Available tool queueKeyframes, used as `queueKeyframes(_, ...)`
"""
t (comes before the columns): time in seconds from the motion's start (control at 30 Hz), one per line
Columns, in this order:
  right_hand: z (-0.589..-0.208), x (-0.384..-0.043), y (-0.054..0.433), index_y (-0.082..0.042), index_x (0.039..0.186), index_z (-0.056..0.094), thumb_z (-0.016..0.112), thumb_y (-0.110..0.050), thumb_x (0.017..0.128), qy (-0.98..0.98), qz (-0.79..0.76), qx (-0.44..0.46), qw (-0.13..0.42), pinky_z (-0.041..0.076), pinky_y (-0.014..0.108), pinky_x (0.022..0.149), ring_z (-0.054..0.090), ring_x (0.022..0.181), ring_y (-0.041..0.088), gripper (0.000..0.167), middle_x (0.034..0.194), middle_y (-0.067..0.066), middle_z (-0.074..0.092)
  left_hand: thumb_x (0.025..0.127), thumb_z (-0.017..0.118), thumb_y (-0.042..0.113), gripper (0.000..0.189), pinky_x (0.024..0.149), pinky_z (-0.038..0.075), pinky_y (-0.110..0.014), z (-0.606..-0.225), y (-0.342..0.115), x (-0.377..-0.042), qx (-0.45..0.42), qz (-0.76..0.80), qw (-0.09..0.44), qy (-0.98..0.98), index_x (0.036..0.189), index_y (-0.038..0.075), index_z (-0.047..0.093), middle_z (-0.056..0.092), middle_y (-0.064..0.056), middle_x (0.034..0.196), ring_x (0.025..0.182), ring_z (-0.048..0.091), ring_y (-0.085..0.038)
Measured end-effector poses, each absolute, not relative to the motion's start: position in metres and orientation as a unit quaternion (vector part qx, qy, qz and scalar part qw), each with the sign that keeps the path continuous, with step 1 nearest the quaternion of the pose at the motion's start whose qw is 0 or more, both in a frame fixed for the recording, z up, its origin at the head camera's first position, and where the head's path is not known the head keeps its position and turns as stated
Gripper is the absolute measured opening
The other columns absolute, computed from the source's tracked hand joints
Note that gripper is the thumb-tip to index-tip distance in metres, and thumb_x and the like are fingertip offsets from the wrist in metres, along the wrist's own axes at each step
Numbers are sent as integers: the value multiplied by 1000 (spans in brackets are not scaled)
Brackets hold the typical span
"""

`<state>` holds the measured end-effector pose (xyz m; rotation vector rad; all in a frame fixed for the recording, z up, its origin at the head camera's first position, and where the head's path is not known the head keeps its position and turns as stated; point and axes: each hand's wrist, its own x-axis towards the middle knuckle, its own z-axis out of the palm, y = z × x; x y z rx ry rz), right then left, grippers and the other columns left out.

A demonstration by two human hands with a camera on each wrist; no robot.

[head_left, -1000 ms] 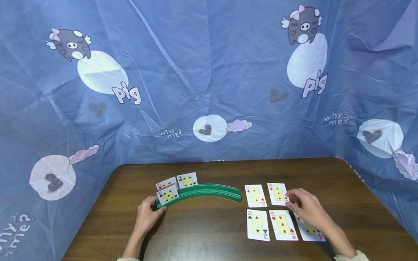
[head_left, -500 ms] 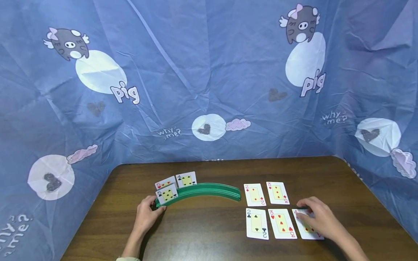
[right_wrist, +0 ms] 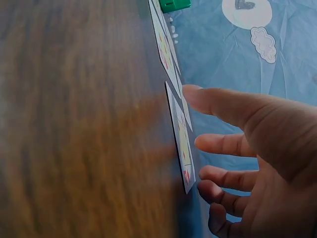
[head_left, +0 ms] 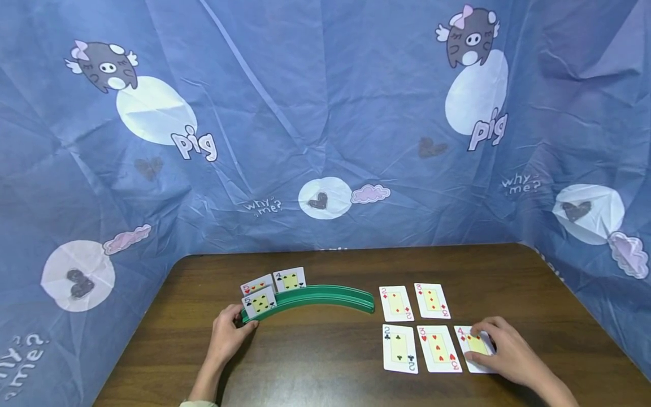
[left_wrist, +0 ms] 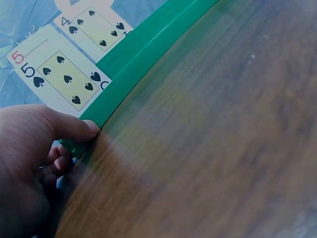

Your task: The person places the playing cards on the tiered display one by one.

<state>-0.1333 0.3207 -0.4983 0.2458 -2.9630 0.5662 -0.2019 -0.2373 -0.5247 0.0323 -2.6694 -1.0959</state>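
Note:
My left hand (head_left: 227, 334) grips the left end of a curved green card holder (head_left: 325, 294), thumb (left_wrist: 90, 128) in front and fingers behind. The holder's back slot carries the five of hearts (head_left: 256, 284) and four of spades (head_left: 290, 278); the five of spades (head_left: 260, 303) stands in front, hiding much of the five of hearts. Over at the right, my right hand (head_left: 511, 353) hovers at the four of diamonds (head_left: 473, 342), thumb and fingers spread about it and covering its right part. In the right wrist view, the fingertips appear apart from that card (right_wrist: 184, 148).
Left of the right hand lie the two of clubs (head_left: 399, 349) and three of hearts (head_left: 438, 349). Behind them are the two of diamonds (head_left: 396, 303) and three of diamonds (head_left: 432, 301). A blue printed cloth (head_left: 325, 113) rises behind the brown wooden table (head_left: 315, 362).
My right hand has moved from beside the three of diamonds toward me and right, to the four of diamonds. The left hand stays at the card holder; the cards keep their places.

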Motion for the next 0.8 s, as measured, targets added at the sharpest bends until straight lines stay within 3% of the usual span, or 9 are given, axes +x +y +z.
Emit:
queueKeyframes(0.33, -500, -129, 325, -14, 105, 66, 82, -63, 67, -985, 161, 68, 16, 49, 62, 80, 58, 106, 47, 64, 125, 27, 57, 75, 80, 5, 27, 78, 38, -33, -522, -236, -201, 16, -374, 117, -920, 101, -1, 71, 64, -11, 92, 89, 52, -22)
queueKeyframes(0.6, -492, -127, 317, -14, 112, 64, 78, -72, 63, -990, 127, 51, -23, 50, 59, 70, 57, 105, 44, 77, 133, 29, 54, 76, 80, 5, 27, 78, 37, -33, -522, -236, -202, 20, -376, 110, -920, 101, -1, 71, 62, -10, 91, 89, 51, -23)
queueKeyframes(0.8, -491, -126, 314, -12, 113, 65, 81, -68, 62, -991, 121, 52, -18, 51, 59, 71, 58, 104, 45, 78, 132, 31, 56, 76, 80, 5, 26, 78, 37, -33, -522, -237, -202, 15, -374, 115, -920, 99, -1, 71, 62, -10, 89, 88, 51, -21)
